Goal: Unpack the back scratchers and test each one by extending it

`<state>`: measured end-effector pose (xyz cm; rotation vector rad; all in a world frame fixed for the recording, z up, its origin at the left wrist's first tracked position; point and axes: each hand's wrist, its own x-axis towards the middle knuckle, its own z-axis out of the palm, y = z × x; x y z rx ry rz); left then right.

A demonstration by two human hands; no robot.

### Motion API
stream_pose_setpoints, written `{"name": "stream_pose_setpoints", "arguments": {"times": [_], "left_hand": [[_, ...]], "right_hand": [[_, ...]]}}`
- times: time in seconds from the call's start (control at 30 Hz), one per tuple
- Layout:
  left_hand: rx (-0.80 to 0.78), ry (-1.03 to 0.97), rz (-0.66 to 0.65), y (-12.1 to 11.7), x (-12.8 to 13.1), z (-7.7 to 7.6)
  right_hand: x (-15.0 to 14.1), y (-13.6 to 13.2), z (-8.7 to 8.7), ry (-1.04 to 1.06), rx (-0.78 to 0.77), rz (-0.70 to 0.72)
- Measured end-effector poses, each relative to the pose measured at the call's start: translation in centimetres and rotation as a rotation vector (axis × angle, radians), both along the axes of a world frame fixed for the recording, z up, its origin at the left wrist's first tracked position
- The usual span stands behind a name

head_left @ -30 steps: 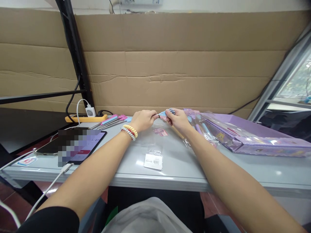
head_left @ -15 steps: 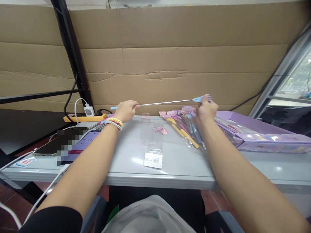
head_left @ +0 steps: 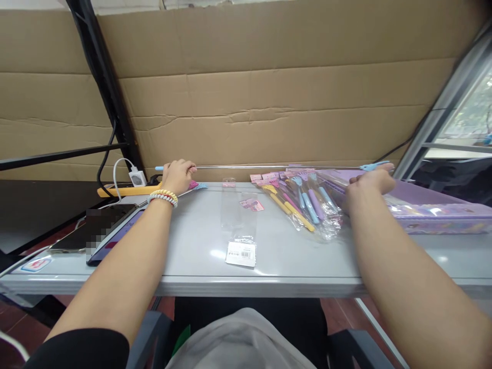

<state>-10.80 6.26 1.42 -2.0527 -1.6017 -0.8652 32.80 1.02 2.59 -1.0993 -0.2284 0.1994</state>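
A light blue telescopic back scratcher [head_left: 277, 167] stretches level above the far part of the table, its thin metal rod drawn out long. My left hand [head_left: 177, 176] is closed round its blue handle end. At the other end, my right hand [head_left: 371, 183] grips the blue claw head, with the claw tips showing past the fingers. Beneath the rod lie several wrapped back scratchers [head_left: 303, 202] in yellow, pink, purple and blue. Pink and blue claw heads of unwrapped back scratchers [head_left: 198, 186] peek out beside my left wrist.
Clear plastic sleeves [head_left: 239, 215] and a white barcode label [head_left: 241, 253] lie mid-table. To the right stands a purple box [head_left: 442, 215]. At the left are two phones [head_left: 117, 238], a yellow power strip [head_left: 128, 191] and white cables. A cardboard wall [head_left: 269, 92] closes the back.
My hands have moved apart, left hand leftward and right hand rightward. The back scratcher's metal rod is drawn out longer, and more of the wrapped ones show.
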Motion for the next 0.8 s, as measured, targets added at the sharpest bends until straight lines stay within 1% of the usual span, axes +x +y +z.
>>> {"name": "stream_pose_setpoints", "arguments": {"times": [0.1,0.17,0.27,0.4,0.53,0.63,0.73,0.8], "left_hand": [[0.043,-0.034,0.015,0.3,-0.7,-0.3],[0.068,-0.054,0.029,0.5,-0.8,-0.5],[0.109,-0.067,0.048,0.6,-0.7,-0.7],[0.177,-0.074,0.066,0.7,-0.7,-1.0],[0.209,-0.106,0.087,0.7,-0.8,-1.2],[0.162,-0.12,0.087,0.6,-0.9,-1.3],[0.094,-0.119,0.072,0.5,-0.8,-1.1],[0.06,-0.111,0.064,0.4,-0.9,-0.8]], "right_hand": [[0.1,-0.1,0.5,0.242,0.108,-0.055],[-0.1,-0.2,1.0,0.246,0.169,-0.045],[0.0,-0.4,1.3,0.229,0.209,-0.043],[0.3,-0.6,1.4,0.196,0.206,-0.051],[-0.4,-0.9,1.6,0.146,0.167,-0.031],[-1.1,-1.0,1.8,0.078,0.151,0.006],[-1.4,-1.1,1.8,0.126,0.131,0.072],[-1.0,-1.0,1.6,0.092,0.091,0.129]]}}
